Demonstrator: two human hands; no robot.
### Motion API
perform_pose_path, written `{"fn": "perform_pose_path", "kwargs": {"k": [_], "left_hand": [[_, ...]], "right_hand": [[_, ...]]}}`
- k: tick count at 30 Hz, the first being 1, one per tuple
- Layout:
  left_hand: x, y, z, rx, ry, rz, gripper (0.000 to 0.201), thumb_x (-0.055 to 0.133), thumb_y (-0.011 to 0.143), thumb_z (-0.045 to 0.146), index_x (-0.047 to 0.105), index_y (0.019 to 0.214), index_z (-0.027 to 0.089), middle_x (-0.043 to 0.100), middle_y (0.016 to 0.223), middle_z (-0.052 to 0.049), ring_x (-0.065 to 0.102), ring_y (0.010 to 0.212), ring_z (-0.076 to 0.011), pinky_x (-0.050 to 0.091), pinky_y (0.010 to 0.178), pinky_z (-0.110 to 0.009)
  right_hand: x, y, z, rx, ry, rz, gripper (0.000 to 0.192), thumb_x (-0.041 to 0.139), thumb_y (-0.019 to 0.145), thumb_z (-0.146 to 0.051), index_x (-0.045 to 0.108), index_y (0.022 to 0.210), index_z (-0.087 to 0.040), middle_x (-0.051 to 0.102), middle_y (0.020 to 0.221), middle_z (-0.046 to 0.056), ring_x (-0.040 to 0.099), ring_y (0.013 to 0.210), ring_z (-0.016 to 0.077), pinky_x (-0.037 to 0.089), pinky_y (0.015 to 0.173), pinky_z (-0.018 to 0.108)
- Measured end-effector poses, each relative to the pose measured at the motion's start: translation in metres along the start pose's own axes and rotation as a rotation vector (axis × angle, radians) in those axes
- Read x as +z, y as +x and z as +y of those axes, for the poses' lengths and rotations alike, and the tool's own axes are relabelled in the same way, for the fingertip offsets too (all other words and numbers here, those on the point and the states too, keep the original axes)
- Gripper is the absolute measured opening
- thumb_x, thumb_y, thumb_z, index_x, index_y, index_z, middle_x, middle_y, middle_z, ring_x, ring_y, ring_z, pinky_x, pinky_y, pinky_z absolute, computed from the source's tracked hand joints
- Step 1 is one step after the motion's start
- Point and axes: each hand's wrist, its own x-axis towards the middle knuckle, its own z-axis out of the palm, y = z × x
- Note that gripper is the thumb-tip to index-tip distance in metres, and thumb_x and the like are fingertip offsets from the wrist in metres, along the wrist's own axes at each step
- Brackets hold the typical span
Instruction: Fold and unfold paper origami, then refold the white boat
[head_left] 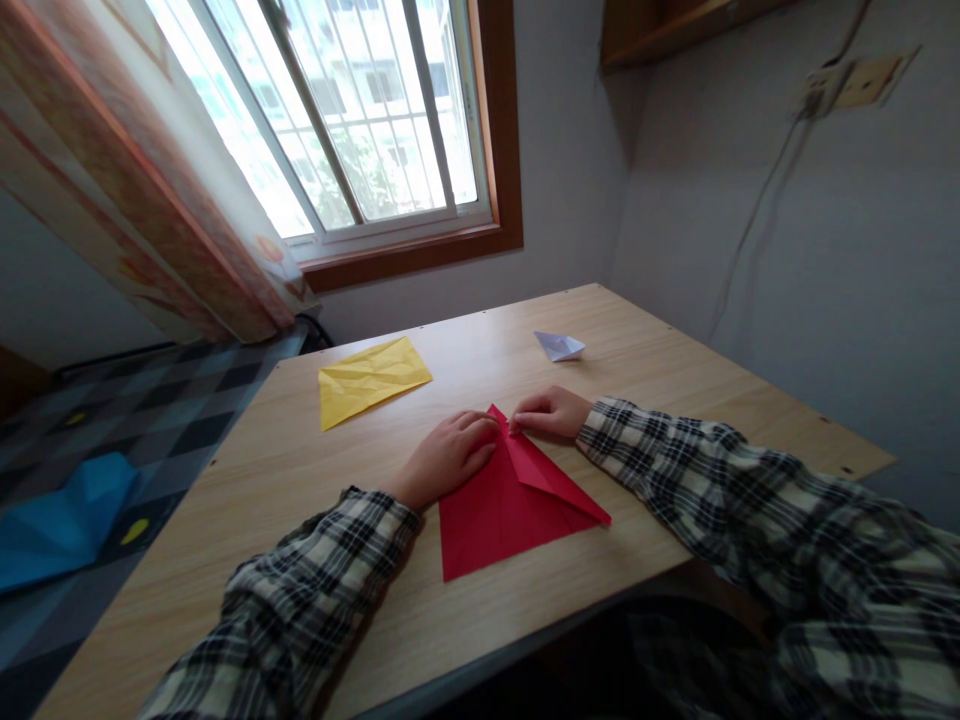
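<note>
We see the red paper [510, 510] folded to a point, lower centre; left hand [448, 455] lies flat on it, right hand [549, 412] pinches its tip. Bare table [675, 390] surrounds it.

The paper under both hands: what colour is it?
Red paper, clearest in the head view.

Matt red paper [510, 510]; smooth wood-grain table [300, 480].
</note>
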Motion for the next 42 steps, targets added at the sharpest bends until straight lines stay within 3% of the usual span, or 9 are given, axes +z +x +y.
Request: {"fn": "perform_pose_path", "kwargs": {"k": [13,33,42], "left_hand": [[0.0031,-0.0003,-0.0049,0.065,0.039,-0.014,0.036,0.043,0.097,0.024,0.057,0.13,0.026,0.06,0.133,-0.005,0.053,0.121,-0.0212,0.044,0.105,-0.043],[0.0041,0.0009,-0.0046,0.057,0.059,-0.031,0.038,0.041,0.098,0.027,0.055,0.132,0.023,0.061,0.13,-0.008,0.053,0.12,-0.0223,0.043,0.105,-0.044],[0.0092,-0.001,-0.0068,0.037,0.088,-0.006,0.035,0.041,0.098,0.03,0.056,0.128,0.021,0.058,0.135,-0.008,0.045,0.133,-0.0226,0.037,0.111,-0.046]], "right_hand": [[-0.0003,-0.0001,-0.0005,-0.019,-0.072,-0.006,0.035,0.053,0.09,-0.042,0.076,0.09,-0.015,0.075,0.086,0.007,0.066,0.081,0.0182,0.049,0.076,0.029],[0.0004,-0.0008,-0.0018,-0.046,-0.095,0.009,0.034,0.054,0.09,-0.042,0.076,0.09,-0.016,0.075,0.086,0.006,0.066,0.08,0.0181,0.048,0.076,0.029],[0.0005,-0.0008,0.0001,-0.057,-0.099,0.008,0.035,0.054,0.09,-0.044,0.076,0.09,-0.017,0.075,0.086,0.006,0.066,0.08,0.0179,0.048,0.074,0.028]]}}
